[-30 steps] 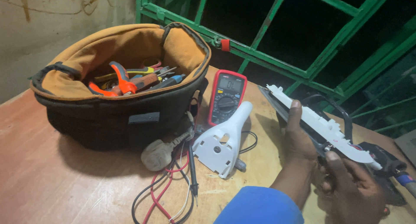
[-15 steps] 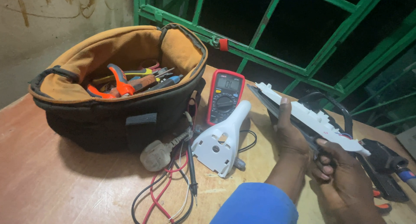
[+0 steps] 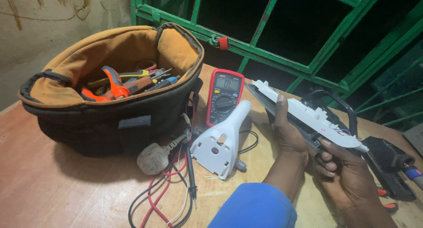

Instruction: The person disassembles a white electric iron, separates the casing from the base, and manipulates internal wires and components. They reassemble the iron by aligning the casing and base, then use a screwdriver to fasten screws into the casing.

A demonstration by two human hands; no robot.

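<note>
Across the wooden table (image 3: 53, 188), the largest thing is a black tool bag (image 3: 110, 118) with a tan lining, standing open at the far left; orange-handled pliers (image 3: 112, 82) and several screwdrivers (image 3: 145, 80) lie inside it. Behind the table runs a green metal grille (image 3: 273, 25) against the dark. To the right, both hands hold a long white plastic housing (image 3: 308, 115) backed by a dark panel, tilted so that its far end points up and left. The left hand (image 3: 288, 131) grips it around the middle, thumb laid up along the near face; the right hand (image 3: 348, 175) closes around its near right end, fingers curled beneath. A blue sleeve (image 3: 255, 208) shows at the near edge. Between bag and hands, a red and black multimeter (image 3: 224, 98) lies flat, and just near of it rests a white plastic handle-shaped cover (image 3: 222, 142). A black device (image 3: 387, 164) sits at the far right, beyond the right hand. Near the bag's foot lie a grey mains plug (image 3: 152, 157) and a tangle of red, black and white leads (image 3: 163, 197), with a black probe (image 3: 190, 170) pointing toward the near edge.
</note>
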